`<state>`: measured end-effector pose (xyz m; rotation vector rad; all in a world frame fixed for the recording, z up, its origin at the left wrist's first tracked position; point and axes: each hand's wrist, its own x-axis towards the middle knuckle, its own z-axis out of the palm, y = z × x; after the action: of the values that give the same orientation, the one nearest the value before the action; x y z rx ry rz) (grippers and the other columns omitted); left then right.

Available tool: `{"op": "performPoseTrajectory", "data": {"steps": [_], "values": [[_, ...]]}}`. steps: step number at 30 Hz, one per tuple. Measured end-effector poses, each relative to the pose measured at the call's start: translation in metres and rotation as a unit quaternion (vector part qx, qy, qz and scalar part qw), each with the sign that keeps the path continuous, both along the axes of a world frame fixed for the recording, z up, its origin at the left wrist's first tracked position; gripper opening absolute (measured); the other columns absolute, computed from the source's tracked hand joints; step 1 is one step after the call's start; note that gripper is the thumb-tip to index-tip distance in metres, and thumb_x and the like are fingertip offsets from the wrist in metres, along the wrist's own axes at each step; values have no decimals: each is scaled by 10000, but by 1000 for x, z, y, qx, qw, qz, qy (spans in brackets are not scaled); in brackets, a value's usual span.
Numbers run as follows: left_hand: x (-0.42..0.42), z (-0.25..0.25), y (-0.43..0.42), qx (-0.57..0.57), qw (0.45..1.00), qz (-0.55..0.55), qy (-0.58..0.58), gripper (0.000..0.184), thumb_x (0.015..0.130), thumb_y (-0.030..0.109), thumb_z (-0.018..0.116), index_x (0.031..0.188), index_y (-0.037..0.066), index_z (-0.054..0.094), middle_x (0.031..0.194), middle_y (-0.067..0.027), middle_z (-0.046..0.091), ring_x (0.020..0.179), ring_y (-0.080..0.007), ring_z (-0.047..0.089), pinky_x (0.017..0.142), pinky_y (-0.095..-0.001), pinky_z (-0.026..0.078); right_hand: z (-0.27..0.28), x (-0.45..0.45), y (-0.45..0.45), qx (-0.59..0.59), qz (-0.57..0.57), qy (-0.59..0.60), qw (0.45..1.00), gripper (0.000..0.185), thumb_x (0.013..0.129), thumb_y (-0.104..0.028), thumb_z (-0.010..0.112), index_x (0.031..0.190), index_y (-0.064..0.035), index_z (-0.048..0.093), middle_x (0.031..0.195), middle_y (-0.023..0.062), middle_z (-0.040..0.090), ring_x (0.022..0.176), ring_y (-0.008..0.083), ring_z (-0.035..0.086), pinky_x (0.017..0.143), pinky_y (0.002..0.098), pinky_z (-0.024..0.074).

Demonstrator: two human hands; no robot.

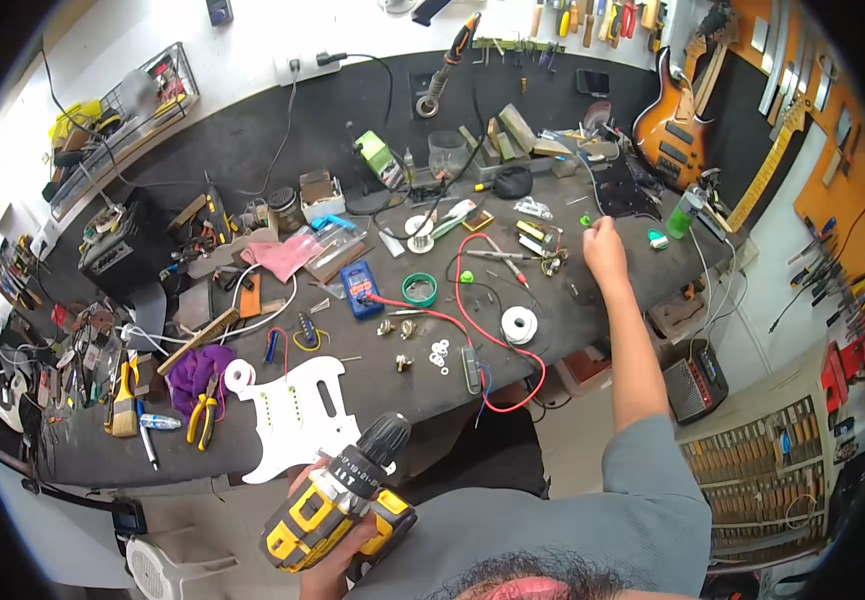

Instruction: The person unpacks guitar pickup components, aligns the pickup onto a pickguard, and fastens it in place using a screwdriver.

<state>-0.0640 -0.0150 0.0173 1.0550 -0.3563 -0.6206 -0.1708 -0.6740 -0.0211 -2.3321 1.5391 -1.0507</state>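
My left hand (352, 540) is wrapped round the grip of a yellow and black cordless drill (327, 510), held up in front of my body with its chuck tilted up to the right. Behind the chuck lies a white guitar pickguard (297, 425) on the bench. My right arm is stretched over the right side of the bench, and my right hand (605, 255) looks closed. A small green piece (584, 220) shows right by its fingertips; whether the fingers hold it I cannot tell. Just left of that hand sit some metal guitar parts (552, 262).
The dark workbench (452, 395) carries a blue multimeter (360, 290) with red leads, a roll of white tape (519, 325), several potentiometers (405, 328), white washers (439, 355) and yellow-handled pliers (202, 420). A sunburst guitar body (670, 130) leans at the back right.
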Motion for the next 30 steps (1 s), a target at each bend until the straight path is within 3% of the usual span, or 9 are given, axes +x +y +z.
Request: {"op": "performPoseTrajectory", "data": {"steps": [1,4,6,8,10,15,21,24,30], "values": [[1,0,-1,-7,1000,-5,-1,1052,760,13,964,1629,79,375,1315,-191,685,986,-261,763,724,-331,621,18,-4,13,155,94,-223,958,218,1020,-149,552,1194,-19,577,973,114,714,908,215,717,741,407,561],[4,4,-10,-28,999,-28,3,1084,774,11,967,1651,98,336,1254,-224,701,902,-246,756,683,-322,607,69,14,111,280,299,-471,781,218,1080,-198,561,1242,-54,575,870,-57,497,725,73,452,638,267,410],[5,4,-21,-69,997,-37,8,1080,821,-43,906,1686,113,277,1201,-250,699,772,-227,719,648,-328,582,90,34,186,290,367,-438,768,285,1190,-324,531,1156,-63,640,790,-44,492,712,80,477,651,276,418],[5,8,-31,-72,996,-43,-38,969,902,96,863,1703,81,317,1215,-214,697,750,-221,701,652,-347,580,100,48,264,351,461,-459,673,397,1218,-364,460,1065,-61,666,819,13,611,734,128,586,727,326,524],[5,11,-41,-79,995,-41,-39,826,905,133,871,1598,21,435,1189,-197,696,743,-213,696,643,-342,576,112,59,328,450,527,-478,539,490,1233,-374,319,1004,-47,604,1052,182,741,1072,316,754,1008,472,580],[12,-7,-37,-88,994,-62,-21,729,892,117,873,1514,18,506,1187,-131,693,763,-194,683,644,-314,540,118,74,406,570,533,-541,312,441,1244,-385,268,992,-89,475,1203,246,724,1274,390,707,1119,546,536],[2,5,-38,-92,994,-50,-12,623,890,185,888,1401,-12,591,1154,-108,678,780,-188,686,640,-305,529,123,74,421,552,523,-575,303,397,1246,-384,302,1034,-104,488,1110,180,709,1205,344,724,1096,494,545],[-1,5,-44,-101,993,-53,-22,638,895,207,889,1404,-16,577,1153,-113,676,780,-187,685,640,-304,528,115,76,415,517,557,-604,241,420,1245,-364,313,1067,-65,547,1087,144,695,1085,277,717,1070,458,541],[-7,7,-53,-107,991,-69,-30,668,895,273,895,1391,-29,566,1067,-116,679,762,-190,672,641,-300,519,116,65,428,510,552,-588,298,385,1237,-392,361,1082,-89,539,1115,129,670,1174,281,687,1090,458,525]]}}
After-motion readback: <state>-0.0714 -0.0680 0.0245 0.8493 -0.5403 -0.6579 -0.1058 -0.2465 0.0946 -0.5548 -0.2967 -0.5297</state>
